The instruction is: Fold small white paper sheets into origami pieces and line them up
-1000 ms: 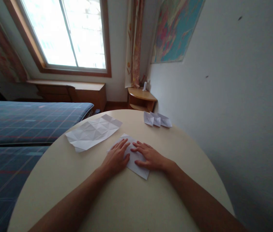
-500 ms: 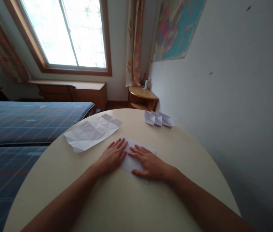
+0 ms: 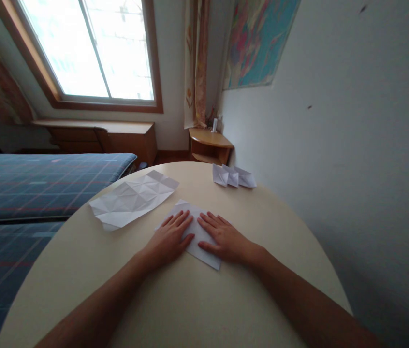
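A folded sheet of white paper [image 3: 202,253] lies flat on the round cream table [image 3: 190,309], partly covered by both of my hands. My left hand [image 3: 171,238] rests palm down on its left part, fingers stretched out and thumb turned inward. On its right part lies my right hand [image 3: 226,239], also flat with the fingers extended. The two thumbs are close together but apart. Beyond my left hand is a larger creased sheet of white paper [image 3: 134,200], unfolded. Three small folded paper pieces [image 3: 233,177] stand in an overlapping row near the table's far edge.
Left of the table is a bed with a blue plaid mattress [image 3: 45,186]. A low wooden desk [image 3: 117,128] runs under the window [image 3: 92,48]. Behind the table stands a corner cabinet [image 3: 210,140]. A white wall [image 3: 353,145] rises close on the right.
My hands have drawn slightly apart over the folded paper, and more of it shows at the far left. The whole view has shifted a little.
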The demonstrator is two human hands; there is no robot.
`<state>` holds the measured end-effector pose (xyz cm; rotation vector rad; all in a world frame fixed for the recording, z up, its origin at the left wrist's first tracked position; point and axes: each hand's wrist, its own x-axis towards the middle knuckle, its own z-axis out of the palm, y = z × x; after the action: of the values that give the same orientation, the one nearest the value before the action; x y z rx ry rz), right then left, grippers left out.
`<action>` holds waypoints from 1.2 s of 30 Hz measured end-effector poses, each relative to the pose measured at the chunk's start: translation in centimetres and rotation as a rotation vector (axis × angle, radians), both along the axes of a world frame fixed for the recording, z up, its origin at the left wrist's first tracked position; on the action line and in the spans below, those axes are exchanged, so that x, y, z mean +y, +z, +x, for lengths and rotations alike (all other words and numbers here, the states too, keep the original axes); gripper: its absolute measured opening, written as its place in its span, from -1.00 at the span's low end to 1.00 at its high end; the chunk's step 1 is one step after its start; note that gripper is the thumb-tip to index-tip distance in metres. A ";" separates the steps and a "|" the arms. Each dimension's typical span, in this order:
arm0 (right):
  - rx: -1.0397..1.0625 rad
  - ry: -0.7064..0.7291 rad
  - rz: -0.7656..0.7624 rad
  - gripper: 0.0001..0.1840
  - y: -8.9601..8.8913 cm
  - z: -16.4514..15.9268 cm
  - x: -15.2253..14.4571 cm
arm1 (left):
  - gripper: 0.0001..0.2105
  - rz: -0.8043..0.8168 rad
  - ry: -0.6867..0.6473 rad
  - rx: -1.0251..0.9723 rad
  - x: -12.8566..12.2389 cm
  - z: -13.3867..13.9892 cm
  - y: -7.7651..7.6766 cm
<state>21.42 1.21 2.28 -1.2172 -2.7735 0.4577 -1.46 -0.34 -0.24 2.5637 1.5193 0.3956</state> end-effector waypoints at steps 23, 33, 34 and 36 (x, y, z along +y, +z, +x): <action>0.064 0.011 0.033 -0.33 0.4 1.6 0.8 | -0.53 0.093 0.167 -0.025 -0.5 0.2 0.1; 0.216 0.028 0.133 -0.41 0.4 0.1 -0.2 | -0.58 0.104 -0.136 -0.135 -1.3 0.3 1.4; 0.183 0.056 0.098 -0.36 0.2 0.1 -0.3 | -0.55 0.091 -0.148 -0.142 -1.3 0.3 1.3; 0.116 0.076 0.040 -0.29 -0.2 0.0 -0.4 | -0.49 0.065 -0.144 -0.139 -1.2 0.3 1.0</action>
<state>21.44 0.83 2.12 -1.0452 -2.7243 0.4607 -1.11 -1.50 0.81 2.6121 1.2867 0.6006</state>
